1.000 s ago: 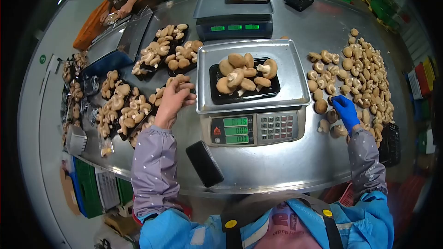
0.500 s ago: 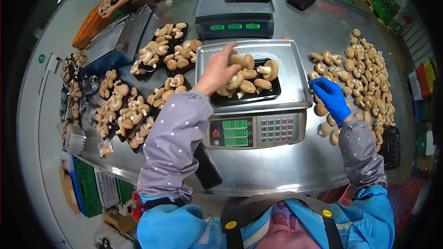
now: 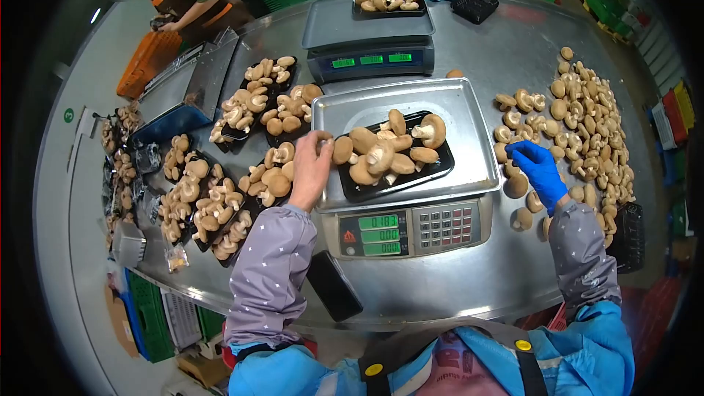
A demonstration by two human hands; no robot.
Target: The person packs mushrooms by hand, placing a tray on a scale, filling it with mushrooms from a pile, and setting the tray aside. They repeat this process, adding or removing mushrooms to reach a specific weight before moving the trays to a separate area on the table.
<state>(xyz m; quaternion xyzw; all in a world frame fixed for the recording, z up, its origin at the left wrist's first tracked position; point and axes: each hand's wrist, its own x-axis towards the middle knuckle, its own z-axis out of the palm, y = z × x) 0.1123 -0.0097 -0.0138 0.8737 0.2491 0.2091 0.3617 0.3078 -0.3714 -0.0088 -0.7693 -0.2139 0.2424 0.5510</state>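
On the steel pan of the near weighing scale sits a black tray heaped with shiitake mushrooms. My bare left hand is at the pan's left edge, fingers bent and a little apart, beside the leftmost mushroom of the tray. Nothing shows in its grasp. My right hand, in a blue glove, hovers just right of the pan with loosely bent fingers. Its fingertips are close to loose mushrooms on the table. The scale's display reads 0.183 on its top line.
A large pile of mushrooms covers the table's right side. Several filled trays stand at left. Behind is a second scale bearing a filled tray. A black phone-like slab lies in front. Another person stands at far left.
My left hand has drawn back from over the mushrooms to the pan's left edge. The right hand has shifted slightly right and down in view. The display still reads 0.183.
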